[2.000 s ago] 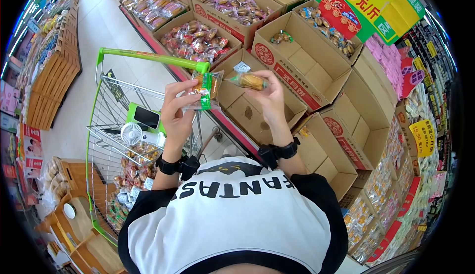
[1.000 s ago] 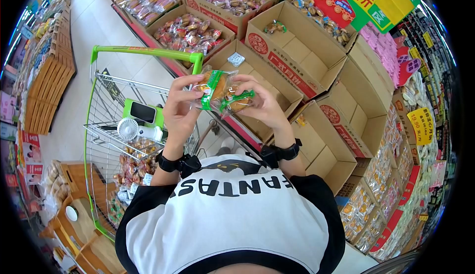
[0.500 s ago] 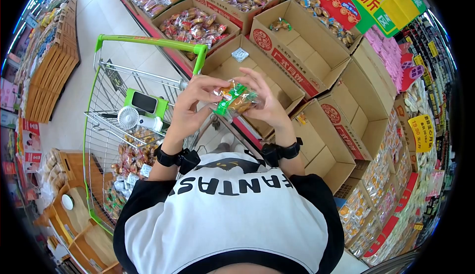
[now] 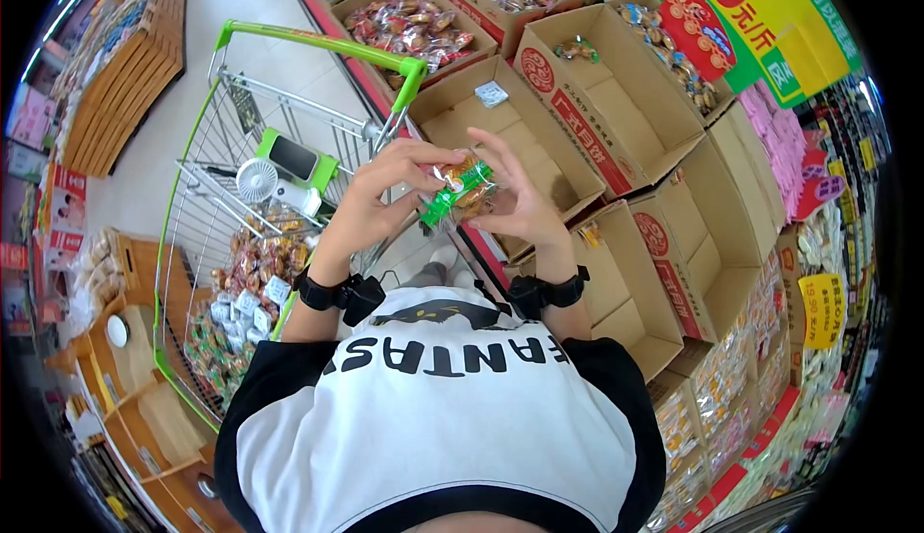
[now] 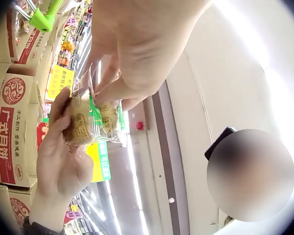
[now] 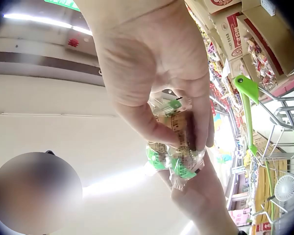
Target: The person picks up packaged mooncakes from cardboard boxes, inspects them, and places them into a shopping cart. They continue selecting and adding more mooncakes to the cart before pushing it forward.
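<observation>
In the head view, two clear-wrapped mooncakes (image 4: 466, 189) with green bands are held together in front of the chest. My left hand (image 4: 380, 196) grips them from the left, its fingers bent over the upper side of the wrappers. On the other side my right hand (image 4: 531, 213) has thumb and fingers round them, its index finger pointing up. The right wrist view shows the brown mooncakes (image 6: 183, 128) lying side by side between thumb and fingers. Round browned edges of the mooncakes (image 5: 81, 126) show through the plastic in the left wrist view.
A green-handled shopping cart (image 4: 322, 42) stands at the left, holding several wrapped pastries, with a phone (image 4: 293, 159) and a small white fan (image 4: 257, 180) mounted on it. Cardboard boxes line the right; the nearest box (image 4: 568, 162) holds a white packet (image 4: 491, 94). A wooden shelf (image 4: 135, 340) stands lower left.
The right hand has brought its mooncake against the left hand's one, and both are now turned together between the hands. The head view has shifted, with the cart handle higher in it.
</observation>
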A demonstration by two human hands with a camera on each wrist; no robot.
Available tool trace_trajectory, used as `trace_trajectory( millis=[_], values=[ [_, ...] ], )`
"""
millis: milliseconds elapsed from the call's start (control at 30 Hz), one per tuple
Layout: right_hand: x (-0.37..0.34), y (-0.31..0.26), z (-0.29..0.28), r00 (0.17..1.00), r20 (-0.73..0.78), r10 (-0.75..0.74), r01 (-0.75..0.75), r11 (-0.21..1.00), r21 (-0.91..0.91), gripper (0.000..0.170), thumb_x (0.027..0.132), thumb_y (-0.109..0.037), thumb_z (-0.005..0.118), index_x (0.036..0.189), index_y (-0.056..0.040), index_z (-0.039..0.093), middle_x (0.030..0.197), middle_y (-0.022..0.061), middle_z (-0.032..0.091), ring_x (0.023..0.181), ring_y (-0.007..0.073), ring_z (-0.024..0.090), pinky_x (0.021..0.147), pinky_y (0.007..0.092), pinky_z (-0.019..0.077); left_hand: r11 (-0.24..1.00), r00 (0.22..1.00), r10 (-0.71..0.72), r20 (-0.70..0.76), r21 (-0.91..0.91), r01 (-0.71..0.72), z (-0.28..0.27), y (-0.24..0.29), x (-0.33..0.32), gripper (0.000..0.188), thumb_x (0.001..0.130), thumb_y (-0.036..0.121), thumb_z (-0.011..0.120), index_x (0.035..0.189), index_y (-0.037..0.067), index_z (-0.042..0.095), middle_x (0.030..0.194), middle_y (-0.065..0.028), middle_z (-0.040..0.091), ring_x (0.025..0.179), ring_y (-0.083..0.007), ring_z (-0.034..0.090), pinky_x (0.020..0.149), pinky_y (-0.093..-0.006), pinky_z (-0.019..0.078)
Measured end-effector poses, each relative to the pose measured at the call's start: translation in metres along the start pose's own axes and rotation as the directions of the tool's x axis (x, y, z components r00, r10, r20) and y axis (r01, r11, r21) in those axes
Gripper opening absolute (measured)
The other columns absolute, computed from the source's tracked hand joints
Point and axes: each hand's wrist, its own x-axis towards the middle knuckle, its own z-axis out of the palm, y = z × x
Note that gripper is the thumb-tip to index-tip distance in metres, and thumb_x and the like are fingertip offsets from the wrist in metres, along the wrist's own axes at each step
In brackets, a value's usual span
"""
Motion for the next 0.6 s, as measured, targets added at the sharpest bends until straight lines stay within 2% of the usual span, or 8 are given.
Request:
trace_trajectory(
  millis=[67, 167, 267, 367, 467, 533, 600],
  values=[
    [-0.001, 0.003, -0.001, 1.000, 0.020, -0.007, 0.007, 1.000, -0.007, 0.077, 0.063, 0.009, 0.061, 0.128, -0.0094, 0.025, 0.122, 0.0054, 0.034, 0.114, 0.0176, 0.035, 0.086, 0.0291, 0.0422, 0.991, 0.994, -0.111, -0.022, -0.072, 0.109, 0.002, 0.008, -0.006, 0.030, 0.058, -0.018, 0.047, 0.077, 0.004, 0.051, 0.102, -0.0140, 0.057, 0.100, -0.0286, 0.051, 0.085, -0.0378, 0.0373],
    [-0.001, 0.012, -0.004, 0.992, 0.120, 0.045, -0.045, 0.999, 0.003, 0.068, 0.064, 0.009, 0.062, 0.123, -0.0080, 0.032, 0.122, 0.0055, 0.034, 0.114, 0.0180, 0.036, 0.084, 0.0293, 0.0445, 0.982, 0.985, -0.171, -0.035, -0.082, 0.168, 0.005, 0.006, -0.021, 0.032, 0.056, -0.020, 0.042, 0.076, 0.003, 0.050, 0.104, -0.0160, 0.055, 0.101, -0.0282, 0.051, 0.087, -0.0371, 0.0377],
    [-0.002, 0.015, 0.001, 0.991, 0.125, 0.039, -0.043, 0.999, 0.033, 0.063, 0.065, 0.010, 0.061, 0.120, -0.0068, 0.036, 0.122, 0.0054, 0.035, 0.114, 0.0175, 0.036, 0.086, 0.0295, 0.0429, 0.957, 0.952, -0.278, -0.126, -0.119, 0.264, 0.013, 0.013, -0.032, 0.026, 0.060, -0.017, 0.048, 0.075, 0.002, 0.051, 0.105, -0.0129, 0.056, 0.099, -0.0251, 0.052, 0.082, -0.0340, 0.0416],
    [-0.006, 0.009, 0.003, 0.992, 0.123, 0.038, -0.039, 0.999, 0.007, 0.063, 0.065, 0.009, 0.062, 0.120, -0.0071, 0.036, 0.121, 0.0054, 0.037, 0.115, 0.0170, 0.035, 0.088, 0.0298, 0.0414, 0.950, 0.940, -0.283, -0.190, -0.194, 0.246, 0.019, 0.016, -0.034, 0.023, 0.061, -0.017, 0.049, 0.074, 0.002, 0.050, 0.104, -0.0139, 0.055, 0.098, -0.0249, 0.053, 0.083, -0.0327, 0.0415],
    [-0.011, 0.008, 0.003, 0.993, 0.108, 0.056, -0.060, 0.998, 0.036, 0.062, 0.066, 0.006, 0.064, 0.119, -0.0073, 0.036, 0.120, 0.0065, 0.038, 0.113, 0.0161, 0.036, 0.089, 0.0288, 0.0390, 0.947, 0.941, -0.290, -0.176, -0.196, 0.255, 0.023, 0.016, -0.033, 0.020, 0.063, -0.016, 0.048, 0.072, 0.002, 0.049, 0.103, -0.0145, 0.056, 0.095, -0.0247, 0.055, 0.082, -0.0310, 0.0418],
    [-0.012, 0.012, 0.000, 0.990, 0.120, -0.068, 0.056, 0.994, 0.098, 0.057, 0.067, 0.003, 0.065, 0.116, -0.0068, 0.038, 0.119, 0.0078, 0.039, 0.110, 0.0156, 0.039, 0.089, 0.0275, 0.0372, 0.947, 0.947, -0.281, -0.155, -0.204, 0.247, 0.023, 0.014, -0.031, 0.020, 0.063, -0.016, 0.047, 0.072, 0.002, 0.048, 0.102, -0.0145, 0.056, 0.094, -0.0243, 0.055, 0.082, -0.0308, 0.0419],
    [-0.014, 0.013, 0.001, 0.994, 0.076, -0.073, 0.069, 0.996, 0.062, 0.052, 0.068, 0.002, 0.065, 0.112, -0.0063, 0.039, 0.118, 0.0083, 0.039, 0.108, 0.0156, 0.041, 0.089, 0.0273, 0.0362, 0.932, 0.948, -0.295, -0.123, -0.256, 0.257, 0.023, 0.009, -0.026, 0.018, 0.064, -0.015, 0.044, 0.071, 0.002, 0.046, 0.100, -0.0142, 0.057, 0.095, -0.0230, 0.054, 0.081, -0.0306, 0.0418]
  ],
)
